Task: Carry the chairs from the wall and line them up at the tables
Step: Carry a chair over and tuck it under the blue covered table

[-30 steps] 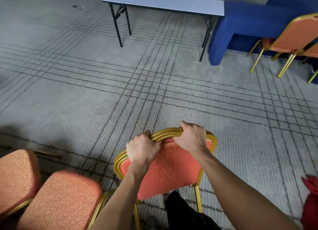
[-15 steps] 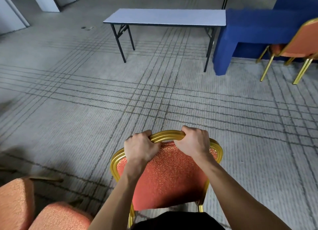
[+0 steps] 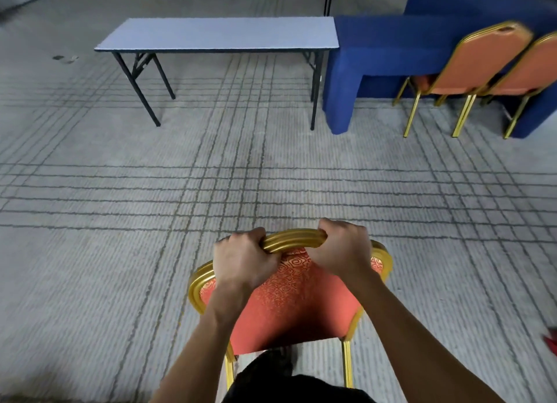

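Note:
An orange-red chair (image 3: 289, 306) with a gold frame is right in front of me, its backrest facing me. My left hand (image 3: 241, 262) and my right hand (image 3: 343, 249) both grip the top rail of its backrest. Ahead stands a bare folding table (image 3: 223, 33) with a pale top and black legs. To its right is a table under a blue cloth (image 3: 385, 50), with two matching chairs (image 3: 470, 68) pushed up to it.
Grey carpet with dark grid lines covers the floor between me and the tables. My dark trousers show at the bottom edge. A small red thing (image 3: 551, 342) lies at the right edge.
The view has swung and moved forward with the chair. The chairs that stood at the lower left have left the frame, and the tables look nearer and more centred.

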The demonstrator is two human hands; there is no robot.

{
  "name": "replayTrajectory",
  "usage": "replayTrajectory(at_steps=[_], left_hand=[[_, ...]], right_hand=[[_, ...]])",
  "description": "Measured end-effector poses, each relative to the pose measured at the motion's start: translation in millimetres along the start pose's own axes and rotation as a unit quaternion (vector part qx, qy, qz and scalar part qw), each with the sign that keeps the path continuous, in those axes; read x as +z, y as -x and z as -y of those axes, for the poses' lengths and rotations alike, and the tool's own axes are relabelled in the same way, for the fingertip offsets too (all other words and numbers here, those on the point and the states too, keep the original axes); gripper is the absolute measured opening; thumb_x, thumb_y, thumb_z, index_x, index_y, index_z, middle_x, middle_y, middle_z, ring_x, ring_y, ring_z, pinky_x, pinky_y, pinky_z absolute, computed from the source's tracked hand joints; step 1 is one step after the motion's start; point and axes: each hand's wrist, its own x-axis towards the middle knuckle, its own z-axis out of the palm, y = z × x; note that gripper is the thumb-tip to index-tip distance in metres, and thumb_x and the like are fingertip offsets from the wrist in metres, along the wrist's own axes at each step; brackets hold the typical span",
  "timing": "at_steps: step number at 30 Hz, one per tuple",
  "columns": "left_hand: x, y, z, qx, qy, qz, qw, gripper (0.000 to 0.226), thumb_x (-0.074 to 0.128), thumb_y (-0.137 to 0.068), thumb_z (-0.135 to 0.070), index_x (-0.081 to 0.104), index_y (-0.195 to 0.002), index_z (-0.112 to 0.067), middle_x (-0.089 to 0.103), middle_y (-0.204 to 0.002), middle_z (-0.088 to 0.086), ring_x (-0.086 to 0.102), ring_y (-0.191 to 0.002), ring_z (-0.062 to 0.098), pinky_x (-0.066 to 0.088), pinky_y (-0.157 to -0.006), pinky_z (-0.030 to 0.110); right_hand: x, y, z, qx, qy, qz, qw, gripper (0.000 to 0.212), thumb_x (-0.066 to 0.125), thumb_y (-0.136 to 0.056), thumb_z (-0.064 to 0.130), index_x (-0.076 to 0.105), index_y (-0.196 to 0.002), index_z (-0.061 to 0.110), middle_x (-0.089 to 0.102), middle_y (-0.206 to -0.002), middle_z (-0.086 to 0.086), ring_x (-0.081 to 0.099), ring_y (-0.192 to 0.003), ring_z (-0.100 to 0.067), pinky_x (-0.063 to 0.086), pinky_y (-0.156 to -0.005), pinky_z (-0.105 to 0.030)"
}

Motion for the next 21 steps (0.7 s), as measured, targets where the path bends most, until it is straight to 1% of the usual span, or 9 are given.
replayTrajectory(at_steps=[3, 5, 7, 10, 12, 14, 17, 19, 21], left_hand=[[4, -52, -13, 0.040, 0.014, -0.004, 0.999, 0.031, 0.060, -0.072, -0.052, 0.046, -0.067, -0.025, 0.069, -0.071, -0.001, 0.067, -0.072, 0.027, 0.050, -0.064, 0.032], [6, -85, -22, 0.069, 0.026, -0.017, 0.997, 0.034, 0.065, -0.073, -0.050, 0.043, -0.064, -0.026, 0.067, -0.068, 0.000, 0.066, -0.069, 0.029, 0.041, -0.059, 0.031], [8, -115, -34, 0.095, 0.033, -0.023, 0.995, 0.041, 0.069, -0.073, -0.052, 0.040, -0.062, -0.026, 0.066, -0.065, 0.002, 0.065, -0.067, 0.031, 0.033, -0.058, 0.031], [14, -161, -57, 0.126, 0.032, -0.017, 0.991, 0.045, 0.074, -0.070, -0.052, 0.041, -0.062, -0.024, 0.066, -0.065, 0.004, 0.065, -0.068, 0.033, 0.030, -0.057, 0.032], [22, -193, -75, 0.146, 0.044, -0.020, 0.988, 0.046, 0.075, -0.068, -0.052, 0.040, -0.059, -0.023, 0.063, -0.061, 0.004, 0.064, -0.063, 0.033, 0.030, -0.055, 0.031], [31, -226, -94, 0.162, 0.059, -0.020, 0.985, 0.048, 0.069, -0.068, -0.056, 0.036, -0.056, -0.023, 0.060, -0.057, 0.003, 0.062, -0.059, 0.033, 0.030, -0.053, 0.031], [45, -277, -131, 0.165, 0.065, 0.002, 0.984, 0.044, 0.064, -0.070, -0.055, 0.037, -0.055, -0.023, 0.057, -0.056, 0.000, 0.062, -0.062, 0.031, 0.033, -0.054, 0.032], [55, -309, -163, 0.159, 0.053, 0.025, 0.986, 0.043, 0.067, -0.072, -0.053, 0.043, -0.059, -0.021, 0.053, -0.055, -0.002, 0.062, -0.066, 0.029, 0.037, -0.056, 0.033], [62, -334, -184, 0.147, 0.046, 0.040, 0.987, 0.042, 0.070, -0.072, -0.050, 0.045, -0.059, -0.019, 0.053, -0.054, -0.001, 0.062, -0.064, 0.030, 0.039, -0.056, 0.033]], right_hand=[[3, -37, -15, 0.028, 0.043, 0.010, 0.999, 0.031, 0.064, -0.060, 0.047, 0.052, -0.058, 0.019, 0.054, -0.046, 0.000, 0.056, -0.043, -0.029, 0.037, -0.048, -0.026], [2, -61, -23, 0.054, 0.062, 0.013, 0.996, 0.034, 0.070, -0.063, 0.048, 0.052, -0.059, 0.020, 0.057, -0.049, 0.000, 0.058, -0.046, -0.030, 0.038, -0.049, -0.027], [0, -82, -34, 0.080, 0.063, 0.004, 0.995, 0.033, 0.069, -0.064, 0.049, 0.051, -0.060, 0.021, 0.058, -0.050, 0.000, 0.059, -0.048, -0.031, 0.039, -0.050, -0.027], [0, -116, -57, 0.105, 0.068, 0.002, 0.992, 0.031, 0.066, -0.067, 0.049, 0.053, -0.062, 0.021, 0.062, -0.055, -0.002, 0.062, -0.054, -0.033, 0.045, -0.052, -0.031], [2, -139, -78, 0.114, 0.070, -0.011, 0.991, 0.032, 0.058, -0.068, 0.051, 0.054, -0.063, 0.020, 0.063, -0.056, -0.002, 0.063, -0.056, -0.034, 0.046, -0.053, -0.032], [7, -164, -101, 0.123, 0.070, -0.012, 0.990, 0.033, 0.052, -0.069, 0.054, 0.050, -0.063, 0.021, 0.062, -0.056, -0.002, 0.063, -0.057, -0.034, 0.046, -0.055, -0.032], [17, -205, -144, 0.141, 0.061, 0.002, 0.988, 0.033, 0.048, -0.070, 0.055, 0.044, -0.064, 0.023, 0.063, -0.059, -0.001, 0.062, -0.060, -0.033, 0.044, -0.058, -0.032], [22, -234, -177, 0.144, 0.060, 0.001, 0.988, 0.033, 0.052, -0.071, 0.053, 0.042, -0.064, 0.023, 0.061, -0.058, 0.000, 0.061, -0.058, -0.032, 0.041, -0.056, -0.031], [24, -258, -202, 0.154, 0.060, 0.017, 0.986, 0.035, 0.063, -0.072, 0.050, 0.042, -0.064, 0.023, 0.061, -0.058, 0.000, 0.060, -0.058, -0.030, 0.037, -0.056, -0.030]])
